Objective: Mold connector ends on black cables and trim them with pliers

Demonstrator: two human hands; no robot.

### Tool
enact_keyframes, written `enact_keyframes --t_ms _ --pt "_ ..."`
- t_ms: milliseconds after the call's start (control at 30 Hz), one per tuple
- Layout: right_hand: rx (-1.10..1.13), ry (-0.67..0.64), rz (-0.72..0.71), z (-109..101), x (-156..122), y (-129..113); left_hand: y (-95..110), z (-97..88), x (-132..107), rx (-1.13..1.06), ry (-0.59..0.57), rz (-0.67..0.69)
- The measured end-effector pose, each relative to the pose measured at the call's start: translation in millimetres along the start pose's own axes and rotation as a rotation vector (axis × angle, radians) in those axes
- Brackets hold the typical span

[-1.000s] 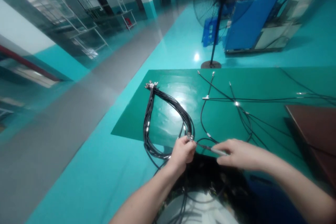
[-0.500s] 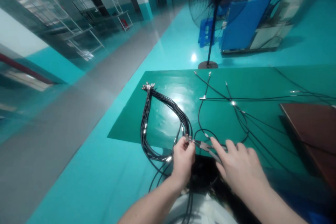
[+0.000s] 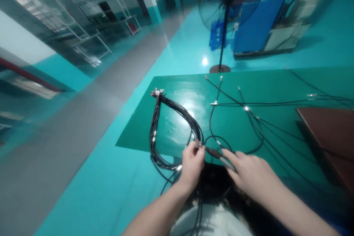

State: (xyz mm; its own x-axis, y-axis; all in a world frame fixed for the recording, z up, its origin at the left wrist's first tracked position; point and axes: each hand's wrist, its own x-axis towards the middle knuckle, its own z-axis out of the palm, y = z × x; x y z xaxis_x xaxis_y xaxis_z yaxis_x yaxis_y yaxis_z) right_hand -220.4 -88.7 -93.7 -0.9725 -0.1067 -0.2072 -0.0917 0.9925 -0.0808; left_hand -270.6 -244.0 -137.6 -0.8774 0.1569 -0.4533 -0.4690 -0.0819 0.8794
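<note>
Near the front edge of the green table, my left hand [image 3: 193, 166] is closed in a pinch on metal cable ends [image 3: 198, 143]. Black cables hang down below that hand. My right hand [image 3: 250, 171] is wrapped round the grey handles of a pair of pliers [image 3: 217, 153]. The pliers' dark jaws point left and meet the small metal parts at my left fingertips; what exactly lies between the jaws is too small to tell. Just beyond my left hand, a looped bundle of black cables [image 3: 152, 118] lies on the table, its metal ends gathered at the far end.
Loose black cables [image 3: 261, 127] with metal fittings cross the green tabletop [image 3: 177, 83]. At right stands a brown board [image 3: 329, 132]. Behind the table are a standing fan [image 3: 222, 37] and a blue machine [image 3: 256, 25].
My right hand has closed further round the pliers, its fingers drawn in, and the handles have come together. My left hand keeps its pinch in nearly the same place.
</note>
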Motion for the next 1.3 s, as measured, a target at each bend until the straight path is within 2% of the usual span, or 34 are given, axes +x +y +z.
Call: enact_keyframes --t_ms 67,133,267,300,333,367,433,500,567,667,800,967,1300 --pt "0.179 -0.057 -0.034 -7 4 9 0 -2.2 2 0.031 -0.028 0.074" --pt "0.406 -0.166 -0.083 -13 8 19 2 -3.9 2 0.047 -0.08 0.078" --pt "0.8 -0.616 -0.066 -21 15 34 8 -3.6 -1 -0.021 -0.175 -0.033" --pt "0.811 -0.647 -0.044 -21 15 35 10 -3.2 -1 -0.047 -0.191 -0.062" --pt "0.772 -0.598 -0.028 -21 15 36 11 -2.8 -2 -0.07 -0.204 -0.088" --pt "0.686 -0.489 -0.02 -19 13 35 12 -2.5 -2 -0.09 -0.214 -0.11" --pt "0.413 -0.21 -0.017 -15 7 30 14 -2.4 -1 -0.121 -0.234 -0.139" --pt "0.133 0.013 -0.028 -10 -1 25 14 -2.5 0 -0.141 -0.245 -0.151" --pt "-0.065 0.145 -0.042 -7 -8 20 15 -2.5 0 -0.146 -0.248 -0.147" --pt "-0.182 0.26 -0.034 -7 -14 16 15 -2.1 -2 -0.136 -0.244 -0.138" --pt "-0.235 0.31 -0.026 -11 -14 15 14 -1.5 -3 -0.116 -0.252 -0.146" --pt "-0.262 0.315 -0.04 -13 -12 15 14 -0.9 -2 -0.058 -0.262 -0.139" --pt "-0.249 0.145 -0.134 -13 -9 22 14 -8.7 0 0.235 -0.291 -0.066"
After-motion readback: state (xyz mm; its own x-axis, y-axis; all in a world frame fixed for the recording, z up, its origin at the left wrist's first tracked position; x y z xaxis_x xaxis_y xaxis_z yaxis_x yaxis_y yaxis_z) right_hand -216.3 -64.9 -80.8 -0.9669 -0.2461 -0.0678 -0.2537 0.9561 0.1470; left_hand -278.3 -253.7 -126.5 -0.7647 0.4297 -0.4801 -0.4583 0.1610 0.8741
